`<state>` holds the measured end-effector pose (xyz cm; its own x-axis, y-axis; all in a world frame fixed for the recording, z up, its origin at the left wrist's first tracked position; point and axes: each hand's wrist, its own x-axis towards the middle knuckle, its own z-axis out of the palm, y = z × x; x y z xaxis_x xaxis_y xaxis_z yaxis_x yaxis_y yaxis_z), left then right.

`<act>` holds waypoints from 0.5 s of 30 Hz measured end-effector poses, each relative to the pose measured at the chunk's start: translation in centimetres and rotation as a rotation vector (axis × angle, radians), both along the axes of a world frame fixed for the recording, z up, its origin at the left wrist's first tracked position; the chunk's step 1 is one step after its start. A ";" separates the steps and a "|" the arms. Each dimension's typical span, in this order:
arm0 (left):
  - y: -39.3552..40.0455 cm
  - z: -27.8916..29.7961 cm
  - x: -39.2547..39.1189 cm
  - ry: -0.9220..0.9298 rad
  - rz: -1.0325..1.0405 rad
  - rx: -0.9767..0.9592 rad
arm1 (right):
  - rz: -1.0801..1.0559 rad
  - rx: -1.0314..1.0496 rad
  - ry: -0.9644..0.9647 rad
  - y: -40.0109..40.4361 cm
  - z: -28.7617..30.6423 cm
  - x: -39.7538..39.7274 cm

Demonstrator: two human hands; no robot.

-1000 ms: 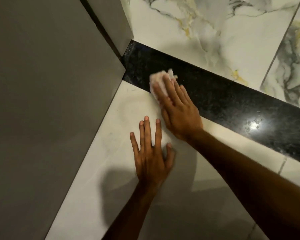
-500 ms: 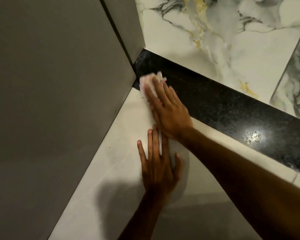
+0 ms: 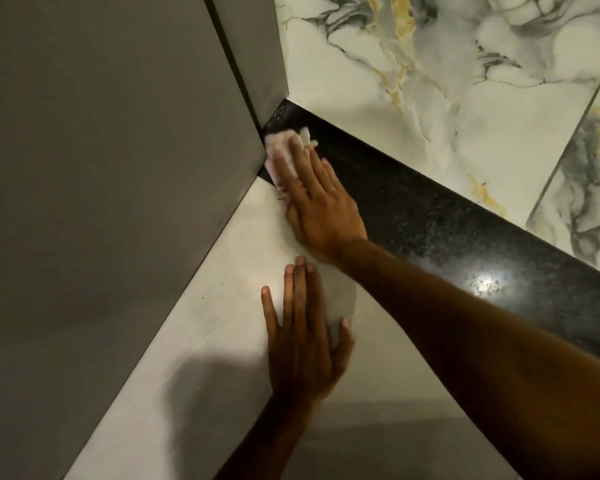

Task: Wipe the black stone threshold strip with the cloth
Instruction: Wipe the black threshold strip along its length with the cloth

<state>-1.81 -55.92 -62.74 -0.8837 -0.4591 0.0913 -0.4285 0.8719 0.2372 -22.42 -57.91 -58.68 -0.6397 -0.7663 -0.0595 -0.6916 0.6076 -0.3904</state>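
The black stone threshold strip runs diagonally from the wall corner at upper middle down to the right edge, with a bright light glint on it. A small pale cloth lies at the strip's left end, touching the grey wall. My right hand presses flat on the cloth, fingers extended over it and most of it hidden. My left hand rests flat on the white floor tile below, fingers spread, holding nothing.
A grey wall panel fills the left side and meets the strip at the corner. Marbled white tile with grey and gold veins lies beyond the strip. Plain white floor tile lies on the near side.
My right hand has slid the cloth left along the strip until it touches the grey wall. My left hand has stayed flat on the tile.
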 end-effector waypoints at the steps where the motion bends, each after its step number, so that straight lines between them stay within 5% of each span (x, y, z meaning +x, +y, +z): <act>1: 0.2 0.2 0.0 0.008 0.013 -0.015 | 0.030 0.008 -0.001 1.4 0.0 0.6; 5: 0.3 0.8 -0.2 -0.009 0.017 -0.005 | -0.025 0.028 0.026 5.6 -0.1 0.9; 9: -0.1 0.7 -0.4 -0.015 0.007 0.022 | -0.304 -0.003 0.026 0.5 0.1 -1.9; 15: -0.2 0.5 0.1 -0.066 0.068 -0.039 | 0.078 0.000 -0.011 2.2 0.5 0.2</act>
<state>-1.71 -56.17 -62.22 -0.8552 -0.5156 0.0533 -0.5006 0.8482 0.1730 -22.21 -55.73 -58.19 -0.5776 -0.8136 -0.0667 -0.7323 0.5525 -0.3981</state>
